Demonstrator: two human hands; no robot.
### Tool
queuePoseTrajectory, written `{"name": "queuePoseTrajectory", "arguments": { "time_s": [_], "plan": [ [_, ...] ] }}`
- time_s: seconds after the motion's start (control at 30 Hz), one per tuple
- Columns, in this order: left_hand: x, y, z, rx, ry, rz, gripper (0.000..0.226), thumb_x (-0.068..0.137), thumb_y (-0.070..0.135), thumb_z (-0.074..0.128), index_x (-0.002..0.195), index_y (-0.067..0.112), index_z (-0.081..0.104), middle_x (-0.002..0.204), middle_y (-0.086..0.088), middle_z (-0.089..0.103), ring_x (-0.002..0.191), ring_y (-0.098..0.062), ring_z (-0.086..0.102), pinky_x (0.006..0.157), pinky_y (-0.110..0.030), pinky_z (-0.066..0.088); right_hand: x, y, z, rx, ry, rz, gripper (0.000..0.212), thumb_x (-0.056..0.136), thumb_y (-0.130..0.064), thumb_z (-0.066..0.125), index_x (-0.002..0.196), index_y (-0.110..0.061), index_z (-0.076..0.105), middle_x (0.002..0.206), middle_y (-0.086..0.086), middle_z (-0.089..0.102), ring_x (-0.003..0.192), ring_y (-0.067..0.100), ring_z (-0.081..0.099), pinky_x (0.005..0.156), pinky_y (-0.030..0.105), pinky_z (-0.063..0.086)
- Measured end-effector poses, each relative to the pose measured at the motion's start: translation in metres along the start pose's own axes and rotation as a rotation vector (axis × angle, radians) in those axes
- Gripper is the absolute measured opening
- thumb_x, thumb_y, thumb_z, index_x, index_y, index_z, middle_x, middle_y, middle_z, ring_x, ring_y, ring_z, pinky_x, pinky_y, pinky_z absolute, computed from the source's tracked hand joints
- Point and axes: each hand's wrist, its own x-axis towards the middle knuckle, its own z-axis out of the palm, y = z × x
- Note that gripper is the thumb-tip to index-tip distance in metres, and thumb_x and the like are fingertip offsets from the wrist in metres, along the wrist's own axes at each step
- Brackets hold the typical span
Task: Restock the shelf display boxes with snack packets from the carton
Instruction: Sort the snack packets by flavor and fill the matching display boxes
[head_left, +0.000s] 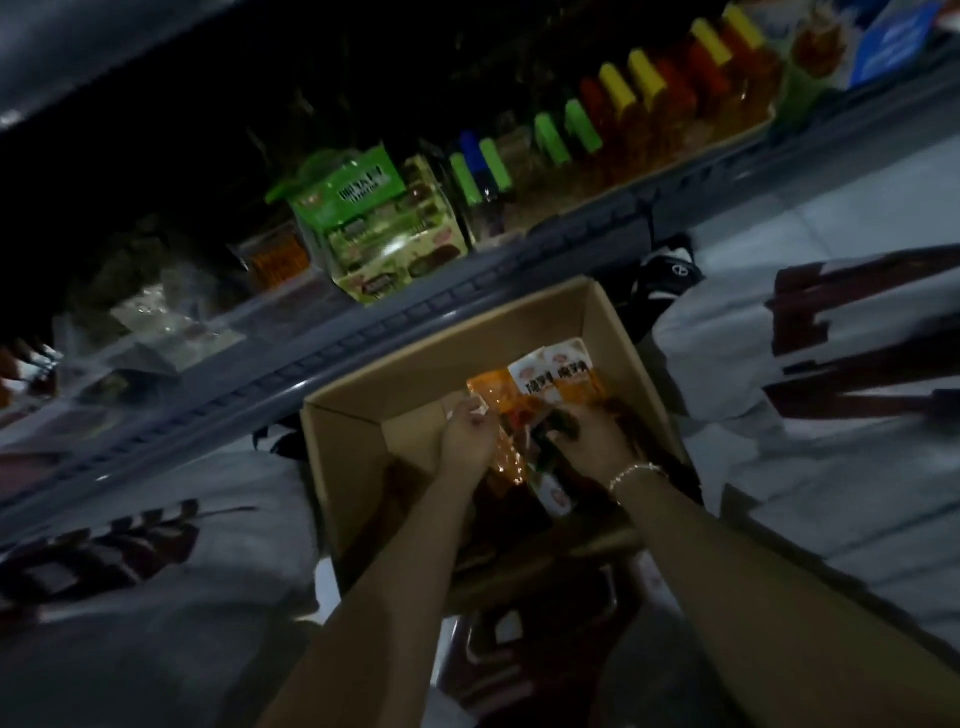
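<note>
Head | hands (524, 441) grip snack packets (550, 384) | carton (353, 467) | axis unclear

Standing in a row along the shelf: clear bottles with green, blue, yellow caps (613, 111). Lying behind the carton: black-and-white shoe (670, 270) on pale tiled floor (831, 208).

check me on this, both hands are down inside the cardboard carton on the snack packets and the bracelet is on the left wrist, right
Nearly. Both the left hand and the right hand are down inside the cardboard carton on the snack packets, but the bracelet is on the right wrist, not the left. The head view shows it.
</note>
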Motion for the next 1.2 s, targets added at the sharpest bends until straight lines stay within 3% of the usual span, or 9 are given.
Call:
{"name": "queuePoseTrajectory", "arguments": {
  "time_s": [0.07, 0.13, 0.3, 0.4, 0.53, 0.7, 0.83, 1.03, 1.2],
  "plan": [
    [0.006, -0.005, 0.009, -0.006, -0.032, -0.057, 0.036, 0.101, 0.023, 0.046, 0.132, 0.004, 0.047, 0.114, -0.009, 0.056, 0.101, -0.024, 0.059, 0.083, -0.027, 0.04, 0.007, 0.003, 0.004, 0.009, -0.045, 0.033, 0.035, 0.095, -0.015, 0.051, 0.13, -0.015, 0.049, 0.124, 0.005, 0.057, 0.117, 0.021, 0.052, 0.086, 0.02, 0.032],
    [0.014, -0.011, 0.018, -0.005, -0.057, -0.1, 0.043, 0.101, 0.02, 0.045, 0.14, 0.003, 0.039, 0.133, -0.016, 0.051, 0.12, -0.031, 0.052, 0.091, -0.029, 0.04, 0.015, 0.007, 0.01, 0.057, -0.082, 0.068, 0.041, 0.094, -0.015, 0.052, 0.135, -0.015, 0.044, 0.132, 0.006, 0.053, 0.122, 0.023, 0.049, 0.091, 0.024, 0.035],
    [0.035, -0.026, 0.034, -0.13, 0.014, -0.206, 0.061, 0.096, 0.027, 0.054, 0.149, 0.014, 0.027, 0.142, -0.006, 0.044, 0.125, -0.029, 0.048, 0.089, -0.031, 0.043, 0.031, 0.018, 0.025, 0.212, -0.205, 0.21, 0.067, 0.096, -0.02, 0.051, 0.151, -0.026, 0.014, 0.152, 0.007, 0.031, 0.137, 0.029, 0.033, 0.109, 0.039, 0.029],
    [0.048, -0.033, 0.039, -0.178, 0.007, -0.257, 0.072, 0.093, 0.034, 0.059, 0.152, 0.021, 0.019, 0.151, -0.01, 0.034, 0.133, -0.031, 0.04, 0.105, -0.044, 0.04, 0.039, 0.022, 0.034, 0.108, -0.239, 0.236, 0.069, 0.098, -0.028, 0.048, 0.152, -0.03, 0.004, 0.158, 0.01, 0.013, 0.139, 0.035, 0.025, 0.11, 0.045, 0.027],
    [0.071, -0.048, 0.055, -0.179, -0.025, -0.311, 0.091, 0.077, 0.058, 0.055, 0.151, 0.03, 0.012, 0.155, -0.009, 0.026, 0.135, -0.034, 0.037, 0.106, -0.053, 0.039, 0.046, 0.023, 0.04, -0.118, -0.145, 0.217, 0.067, 0.098, -0.035, 0.046, 0.151, -0.029, 0.006, 0.159, 0.004, -0.009, 0.145, 0.032, -0.003, 0.115, 0.049, 0.01],
    [0.071, -0.033, 0.06, -0.227, 0.072, -0.247, 0.058, 0.096, 0.026, 0.054, 0.148, 0.021, 0.03, 0.148, -0.008, 0.037, 0.13, -0.029, 0.044, 0.106, -0.044, 0.04, 0.048, 0.026, 0.038, -0.292, 0.04, 0.23, 0.076, 0.095, -0.042, 0.047, 0.152, -0.024, 0.0, 0.16, 0.005, -0.005, 0.145, 0.031, -0.002, 0.117, 0.048, 0.006],
    [0.078, -0.036, 0.061, -0.192, 0.18, -0.232, 0.045, 0.093, 0.02, 0.057, 0.137, 0.017, 0.046, 0.141, -0.009, 0.047, 0.122, -0.027, 0.051, 0.095, -0.031, 0.044, 0.054, 0.033, 0.041, -0.343, 0.007, 0.263, 0.08, 0.094, -0.048, 0.045, 0.152, -0.021, -0.004, 0.159, 0.006, -0.008, 0.145, 0.033, -0.006, 0.117, 0.052, 0.008],
    [0.089, -0.037, 0.059, -0.233, 0.199, -0.264, 0.059, 0.086, 0.026, 0.065, 0.14, 0.017, 0.044, 0.139, -0.014, 0.048, 0.12, -0.033, 0.054, 0.1, -0.046, 0.046, 0.062, 0.034, 0.037, -0.289, 0.081, 0.209, 0.063, 0.095, -0.044, 0.043, 0.15, -0.028, 0.015, 0.159, 0.003, 0.001, 0.145, 0.03, -0.001, 0.114, 0.053, 0.017],
    [0.099, -0.024, 0.059, -0.311, 0.197, -0.279, 0.035, 0.086, 0.02, 0.065, 0.12, 0.012, 0.06, 0.115, -0.011, 0.065, 0.104, -0.029, 0.062, 0.094, -0.044, 0.05, 0.062, 0.036, 0.035, -0.212, 0.114, 0.148, 0.056, 0.092, -0.04, 0.05, 0.144, -0.027, 0.03, 0.155, 0.003, 0.019, 0.144, 0.029, 0.006, 0.112, 0.05, 0.023]
  ]
}}
